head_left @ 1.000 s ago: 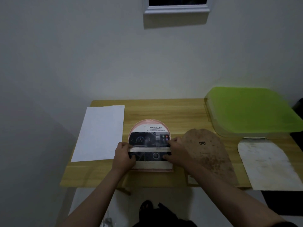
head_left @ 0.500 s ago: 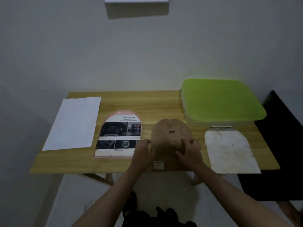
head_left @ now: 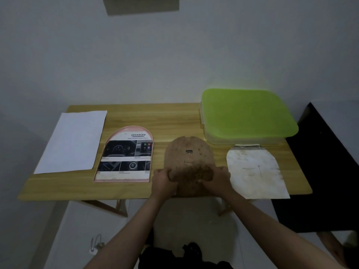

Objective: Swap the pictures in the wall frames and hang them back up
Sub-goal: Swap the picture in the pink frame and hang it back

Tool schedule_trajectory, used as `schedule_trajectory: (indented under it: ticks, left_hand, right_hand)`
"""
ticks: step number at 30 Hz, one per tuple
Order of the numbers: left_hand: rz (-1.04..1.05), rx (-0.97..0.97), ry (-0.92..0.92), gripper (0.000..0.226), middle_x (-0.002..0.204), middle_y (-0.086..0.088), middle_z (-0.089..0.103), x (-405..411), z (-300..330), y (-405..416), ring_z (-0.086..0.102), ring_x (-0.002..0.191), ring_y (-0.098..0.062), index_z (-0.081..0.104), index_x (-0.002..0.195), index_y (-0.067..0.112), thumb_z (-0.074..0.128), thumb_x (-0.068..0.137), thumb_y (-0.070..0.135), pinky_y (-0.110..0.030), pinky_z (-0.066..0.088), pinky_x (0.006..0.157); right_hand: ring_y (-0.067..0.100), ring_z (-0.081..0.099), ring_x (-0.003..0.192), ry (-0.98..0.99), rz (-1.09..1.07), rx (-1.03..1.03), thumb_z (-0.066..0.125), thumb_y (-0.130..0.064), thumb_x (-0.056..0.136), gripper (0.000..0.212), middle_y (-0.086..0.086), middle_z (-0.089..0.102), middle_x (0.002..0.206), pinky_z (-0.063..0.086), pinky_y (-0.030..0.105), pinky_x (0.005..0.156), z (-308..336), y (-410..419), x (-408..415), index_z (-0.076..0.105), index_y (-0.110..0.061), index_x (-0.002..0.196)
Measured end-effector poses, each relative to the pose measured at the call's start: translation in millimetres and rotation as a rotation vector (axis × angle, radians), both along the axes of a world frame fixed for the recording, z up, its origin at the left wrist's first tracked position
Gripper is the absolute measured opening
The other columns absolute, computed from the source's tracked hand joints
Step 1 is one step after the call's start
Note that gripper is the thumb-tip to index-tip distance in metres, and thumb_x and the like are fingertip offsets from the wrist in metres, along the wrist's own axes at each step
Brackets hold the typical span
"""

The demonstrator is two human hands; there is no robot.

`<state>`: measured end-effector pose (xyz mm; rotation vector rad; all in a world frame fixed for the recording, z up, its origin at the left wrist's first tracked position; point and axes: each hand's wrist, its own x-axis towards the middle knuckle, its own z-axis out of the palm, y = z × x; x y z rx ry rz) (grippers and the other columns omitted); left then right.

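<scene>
1. Left hand (head_left: 165, 182) grips the lower left edge of the brown arched fibreboard backing panel (head_left: 188, 158), fingers curled over its edge.
2. Right hand (head_left: 216, 180) grips the lower right edge of the same panel, thumb on top. Hands apart, one per side.
3. Panel sits at the near edge of the light wooden bench (head_left: 136, 117), arch end pointing toward the wall, small metal hanger near its top.
4. Just left of it: pink arched picture frame (head_left: 124, 156) lying flat, holding a car-interior print headed "ADVANCED".
5. Further left: blank white paper sheet (head_left: 73, 140), flat.
6. Right of the panel: white stained arched sheet (head_left: 256, 169), its near end overhanging the bench edge.
7. Behind that sheet: clear plastic storage box with lime green lid (head_left: 246, 113), touching or overlapping the sheet's far end.
8. Black surface (head_left: 320, 171) beside the bench on the right.
</scene>
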<state>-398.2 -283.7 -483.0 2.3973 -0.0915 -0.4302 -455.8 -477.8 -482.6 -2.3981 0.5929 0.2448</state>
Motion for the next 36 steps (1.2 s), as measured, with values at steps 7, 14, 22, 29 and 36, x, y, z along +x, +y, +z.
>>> schedule_trajectory:
  ticks: [7, 14, 22, 29, 36]
  left_hand:
    - [0.055, -0.051, 0.009, 0.057, 0.125, -0.011, 0.039, 5, 5, 18, 0.05, 0.112, -0.028, 0.055, 0.125, 0.01, 0.074, 0.071, 0.008, -0.028, 0.04, 0.097]
    - [0.081, -0.08, -0.027, 0.059, 0.123, -0.007, 0.04, 31, 24, 65, 0.046, 0.113, -0.023, 0.055, 0.126, 0.013, 0.073, 0.07, 0.011, -0.033, 0.043, 0.1]
    - [0.076, -0.006, -0.021, 0.059, 0.121, -0.002, 0.049, 83, 33, 158, 0.051, 0.112, -0.021, 0.059, 0.121, 0.013, 0.074, 0.064, 0.011, -0.024, 0.049, 0.087]
    - [0.06, 0.074, -0.018, 0.055, 0.126, -0.01, 0.048, 117, 24, 212, 0.052, 0.113, -0.028, 0.055, 0.125, 0.011, 0.071, 0.072, 0.012, -0.035, 0.049, 0.093]
    - [-0.039, 0.035, -0.035, 0.053, 0.125, -0.012, 0.054, 124, 3, 229, 0.053, 0.109, -0.027, 0.055, 0.122, 0.011, 0.071, 0.071, 0.012, -0.033, 0.05, 0.091]
  right_hand:
    - [0.028, 0.037, 0.114, -0.094, -0.052, 0.104, 0.086, -0.033, 0.059, 0.087, 0.012, 0.028, 0.121, 0.038, 0.033, 0.101, 9, 4, 6, 0.044, -0.025, 0.134]
    - [0.023, 0.034, 0.109, -0.157, 0.031, 0.134, 0.087, -0.03, 0.059, 0.091, 0.006, 0.022, 0.11, 0.034, 0.026, 0.102, 23, 44, 42, 0.042, -0.018, 0.137]
    - [0.025, 0.04, 0.115, -0.116, 0.103, 0.147, 0.085, -0.039, 0.058, 0.095, 0.004, 0.023, 0.113, 0.037, 0.026, 0.102, 26, 133, 98, 0.04, -0.016, 0.138]
    - [0.028, 0.041, 0.117, -0.006, 0.102, 0.118, 0.081, -0.048, 0.061, 0.091, 0.009, 0.025, 0.127, 0.044, 0.035, 0.1, 21, 193, 128, 0.039, -0.018, 0.136]
    - [0.03, 0.032, 0.12, 0.034, 0.059, 0.014, 0.081, -0.046, 0.06, 0.085, 0.01, 0.025, 0.127, 0.046, 0.038, 0.092, 14, 213, 137, 0.04, -0.021, 0.131]
